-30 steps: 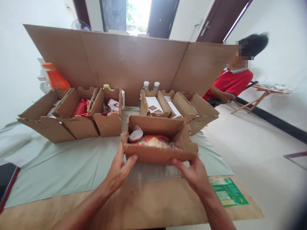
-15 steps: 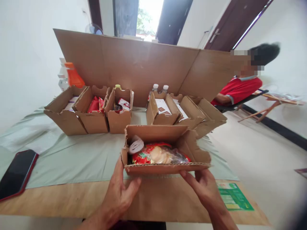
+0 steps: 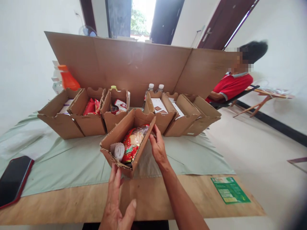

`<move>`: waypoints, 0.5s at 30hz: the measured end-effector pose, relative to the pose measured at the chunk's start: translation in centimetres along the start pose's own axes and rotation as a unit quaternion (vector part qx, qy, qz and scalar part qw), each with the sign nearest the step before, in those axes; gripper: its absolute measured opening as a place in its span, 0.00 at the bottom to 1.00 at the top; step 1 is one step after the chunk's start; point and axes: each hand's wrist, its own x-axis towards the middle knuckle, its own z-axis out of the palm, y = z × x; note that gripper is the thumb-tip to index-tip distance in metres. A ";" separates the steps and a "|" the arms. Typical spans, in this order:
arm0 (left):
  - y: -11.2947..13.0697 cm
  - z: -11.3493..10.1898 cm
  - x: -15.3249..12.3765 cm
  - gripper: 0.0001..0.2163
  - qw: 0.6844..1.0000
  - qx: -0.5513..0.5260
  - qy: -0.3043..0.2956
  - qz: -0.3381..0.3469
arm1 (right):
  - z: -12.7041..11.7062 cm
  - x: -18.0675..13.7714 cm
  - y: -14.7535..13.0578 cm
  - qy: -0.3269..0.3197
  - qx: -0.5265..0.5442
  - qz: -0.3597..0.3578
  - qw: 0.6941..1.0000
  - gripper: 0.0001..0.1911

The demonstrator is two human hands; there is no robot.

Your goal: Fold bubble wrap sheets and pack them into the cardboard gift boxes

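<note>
A narrow cardboard box [image 3: 117,127] stands slanted on the green cloth in front of me, its far end close to the row of boxes. Inside it lie a rolled white cloth [image 3: 119,151] and a red snack packet [image 3: 130,145] with a clear window. My right hand [image 3: 158,147] holds the box by its right side near the far end, fingers and thumb against the wall. At the near end, the fingertips of my left hand [image 3: 116,195] touch the box; the fingers are straight and the thumb stands apart.
Behind stand several cardboard boxes [image 3: 92,124] with packets and cards, with an orange bottle [image 3: 68,78] and clear bottles [image 3: 150,88] beyond. A cardboard panel [image 3: 134,64] rises behind them. A phone [image 3: 15,179] lies left, a green card [image 3: 230,190] right. A seated person [image 3: 233,84] is at right.
The box has turned from crosswise to slanted, its right end swinging away toward the row. My right hand has moved forward and left along its side; my left thumb has come off the box.
</note>
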 end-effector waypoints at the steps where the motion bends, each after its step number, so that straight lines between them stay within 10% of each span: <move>1: 0.1 0.0 0.2 0.34 1.000 0.002 -0.001 0.002 | 0.4 0.0 0.1 0.009 -0.001 -0.001 1.000 0.36; 15: -1.1 2.2 0.9 0.37 0.997 -0.001 -0.069 0.045 | 1.6 1.8 1.0 0.021 0.059 0.002 0.998 0.36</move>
